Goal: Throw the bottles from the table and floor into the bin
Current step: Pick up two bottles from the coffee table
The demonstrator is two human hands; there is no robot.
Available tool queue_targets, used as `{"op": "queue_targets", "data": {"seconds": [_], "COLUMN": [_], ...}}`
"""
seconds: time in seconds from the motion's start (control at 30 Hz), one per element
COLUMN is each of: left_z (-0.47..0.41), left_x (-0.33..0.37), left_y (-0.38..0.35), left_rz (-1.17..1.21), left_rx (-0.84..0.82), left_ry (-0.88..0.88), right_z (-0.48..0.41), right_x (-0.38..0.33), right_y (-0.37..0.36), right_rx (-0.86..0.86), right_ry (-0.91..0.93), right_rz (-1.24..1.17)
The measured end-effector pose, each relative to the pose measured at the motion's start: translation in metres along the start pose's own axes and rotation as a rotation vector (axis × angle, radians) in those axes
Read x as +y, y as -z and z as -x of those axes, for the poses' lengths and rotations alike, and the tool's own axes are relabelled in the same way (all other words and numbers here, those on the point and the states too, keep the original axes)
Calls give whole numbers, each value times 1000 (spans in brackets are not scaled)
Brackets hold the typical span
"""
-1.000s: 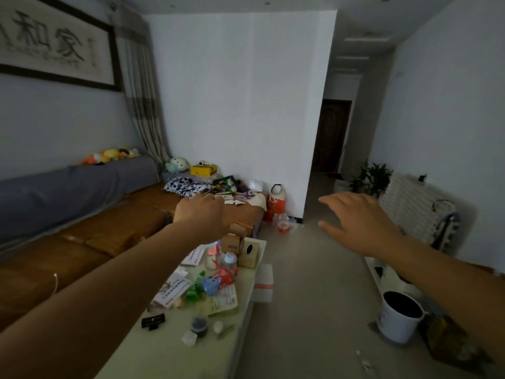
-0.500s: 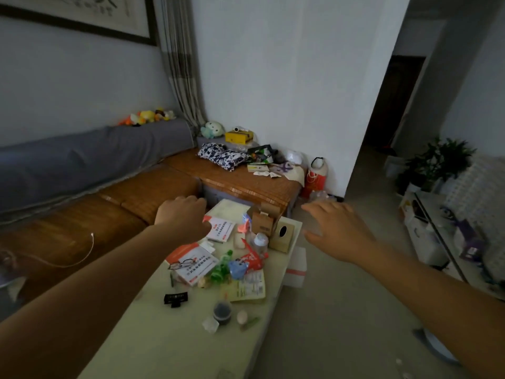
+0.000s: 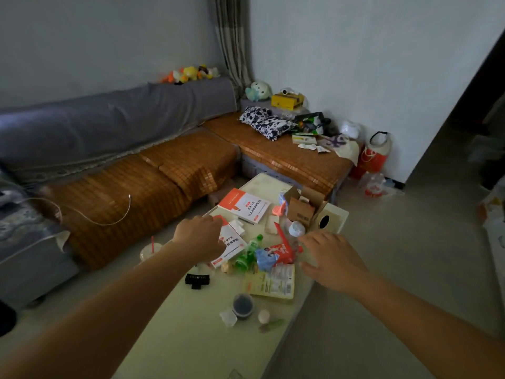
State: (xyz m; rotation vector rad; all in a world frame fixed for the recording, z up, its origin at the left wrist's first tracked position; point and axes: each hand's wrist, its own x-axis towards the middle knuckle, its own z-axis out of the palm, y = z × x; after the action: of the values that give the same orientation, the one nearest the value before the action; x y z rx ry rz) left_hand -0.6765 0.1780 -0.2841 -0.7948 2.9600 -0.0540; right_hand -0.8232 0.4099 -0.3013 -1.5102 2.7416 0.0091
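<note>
Head view, green bottle (image 3: 250, 251) between both empty hands, left hand (image 3: 200, 236) seemingly curled, right hand (image 3: 332, 259) spread.

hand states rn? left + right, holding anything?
Left hand: loosely curled, knuckles up, over the booklets; whether it grips anything cannot be told.
Right hand: open, fingers spread, empty, near the clear bottle.

The long pale-cream table (image 3: 175, 337) looked smooth and matt. The small green bottle (image 3: 247, 253) was glossy clear plastic beside a brown cardboard box (image 3: 302, 210).
</note>
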Motion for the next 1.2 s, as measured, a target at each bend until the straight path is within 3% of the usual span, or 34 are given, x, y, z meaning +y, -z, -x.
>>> {"op": "queue_targets", "data": {"seconds": [0.47, 0.8, 1.2], "left_z": [-192, -276, -348], "left_x": [25, 27, 46], "left_y": [-93, -199, -371], "left_rz": [66, 120, 332], "left_rx": [-205, -389, -426], "left_ry": [159, 160, 281], "right_z": [-190, -262, -314], "right_x": [130, 148, 161], "right_y": [-117, -222, -367], "right_rx": [-229, -397, -460], "right_ry": [192, 75, -3], "right_rz": [68, -36, -148]}}
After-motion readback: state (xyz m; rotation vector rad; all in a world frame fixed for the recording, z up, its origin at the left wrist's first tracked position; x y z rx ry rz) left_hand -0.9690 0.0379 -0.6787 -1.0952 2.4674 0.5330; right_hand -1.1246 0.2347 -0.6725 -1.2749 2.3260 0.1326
